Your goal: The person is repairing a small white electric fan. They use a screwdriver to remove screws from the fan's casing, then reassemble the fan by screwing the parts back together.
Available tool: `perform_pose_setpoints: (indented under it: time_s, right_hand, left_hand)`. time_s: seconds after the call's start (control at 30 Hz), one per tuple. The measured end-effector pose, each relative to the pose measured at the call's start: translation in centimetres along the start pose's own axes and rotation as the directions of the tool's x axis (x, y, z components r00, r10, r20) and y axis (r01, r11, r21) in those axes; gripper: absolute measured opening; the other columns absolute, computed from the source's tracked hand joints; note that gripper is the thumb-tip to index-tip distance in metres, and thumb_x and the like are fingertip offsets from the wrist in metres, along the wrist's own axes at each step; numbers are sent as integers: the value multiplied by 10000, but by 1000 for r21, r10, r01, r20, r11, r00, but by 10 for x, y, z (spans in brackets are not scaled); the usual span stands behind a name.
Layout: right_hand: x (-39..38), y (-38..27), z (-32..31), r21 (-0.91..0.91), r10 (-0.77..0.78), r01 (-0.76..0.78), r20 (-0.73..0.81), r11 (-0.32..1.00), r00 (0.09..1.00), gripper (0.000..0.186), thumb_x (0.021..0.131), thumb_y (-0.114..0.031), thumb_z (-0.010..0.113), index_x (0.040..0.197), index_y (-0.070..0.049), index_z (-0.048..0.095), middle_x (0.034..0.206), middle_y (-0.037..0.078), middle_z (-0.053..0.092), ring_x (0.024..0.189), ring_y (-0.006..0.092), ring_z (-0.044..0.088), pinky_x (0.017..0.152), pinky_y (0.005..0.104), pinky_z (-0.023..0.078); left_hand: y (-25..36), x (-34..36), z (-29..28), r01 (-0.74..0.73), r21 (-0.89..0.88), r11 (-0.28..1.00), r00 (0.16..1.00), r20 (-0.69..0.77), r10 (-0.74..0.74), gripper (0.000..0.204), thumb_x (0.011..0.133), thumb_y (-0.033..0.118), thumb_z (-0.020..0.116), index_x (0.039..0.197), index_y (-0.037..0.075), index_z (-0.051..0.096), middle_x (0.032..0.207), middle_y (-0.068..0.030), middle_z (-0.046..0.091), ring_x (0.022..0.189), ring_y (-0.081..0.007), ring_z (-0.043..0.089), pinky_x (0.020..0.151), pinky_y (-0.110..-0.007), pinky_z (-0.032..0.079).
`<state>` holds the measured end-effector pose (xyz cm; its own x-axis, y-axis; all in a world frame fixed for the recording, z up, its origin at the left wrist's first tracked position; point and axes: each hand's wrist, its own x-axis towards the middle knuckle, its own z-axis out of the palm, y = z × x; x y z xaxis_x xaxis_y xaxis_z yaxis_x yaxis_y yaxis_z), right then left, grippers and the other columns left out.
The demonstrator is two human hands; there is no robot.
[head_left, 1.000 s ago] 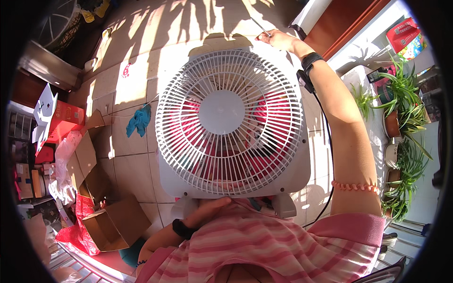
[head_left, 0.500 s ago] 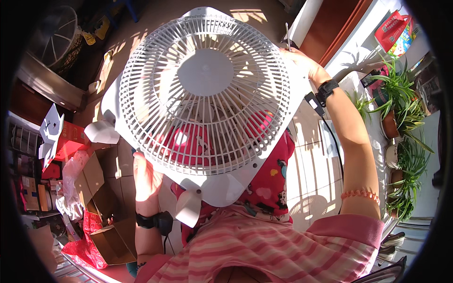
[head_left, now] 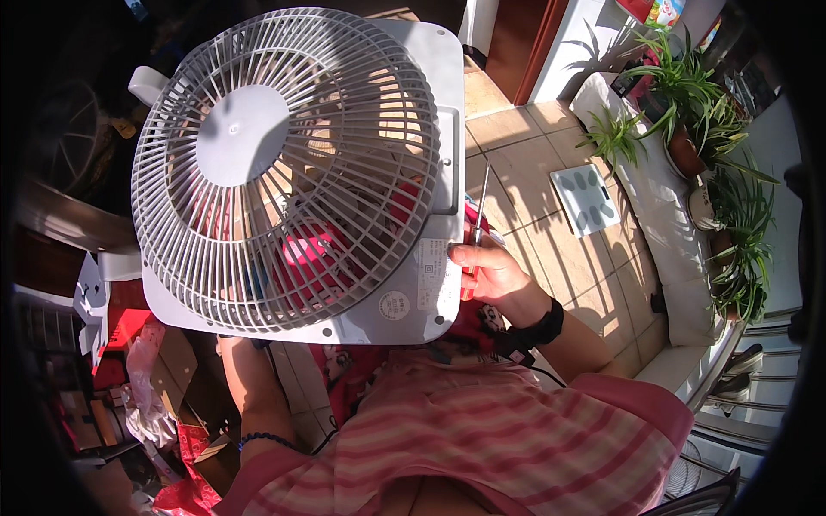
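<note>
Sunlight is striping the tiled floor (head_left: 551, 284), plants (head_left: 744, 275) are lining a white ledge (head_left: 680, 249), and shade is darkening the room's left.

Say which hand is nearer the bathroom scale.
Right. The right hand, holding a screwdriver beside the fan, is below and left of the bathroom scale in view; the left hand is farther left, hidden behind the fan's lower edge.

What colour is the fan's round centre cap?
The centre cap is plain pale grey, clearest in the head view.
</note>
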<state>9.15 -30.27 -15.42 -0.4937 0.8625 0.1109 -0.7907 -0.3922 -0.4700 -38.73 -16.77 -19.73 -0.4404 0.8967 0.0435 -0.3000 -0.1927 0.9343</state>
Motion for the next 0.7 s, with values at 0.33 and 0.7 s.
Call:
perform_pose_setpoints:
  time_s: [0.33,0.7]
  right_hand:
    - [-18,72,17,-368,94,-205,-297,907,950,289,840,-93,722,1104,-62,608,799,0,623,569,61,508,484,214,388]
    - [-75,49,-12,-380,-226,40,-459,924,859,401,942,-419,602,1091,-51,544,718,74,593,435,93,379,404,223,274]
  left_hand:
    - [-23,-144,51,264,-704,660,872,466,149,669,946,568,479,1427,108,416,1364,-126,528,1150,-309,584,931,-508,510]
    - [-46,-81,25,348,-382,856,801,596,-60,534,1046,426,303,1351,22,473,1284,-122,588,1107,-239,607,984,-389,487]
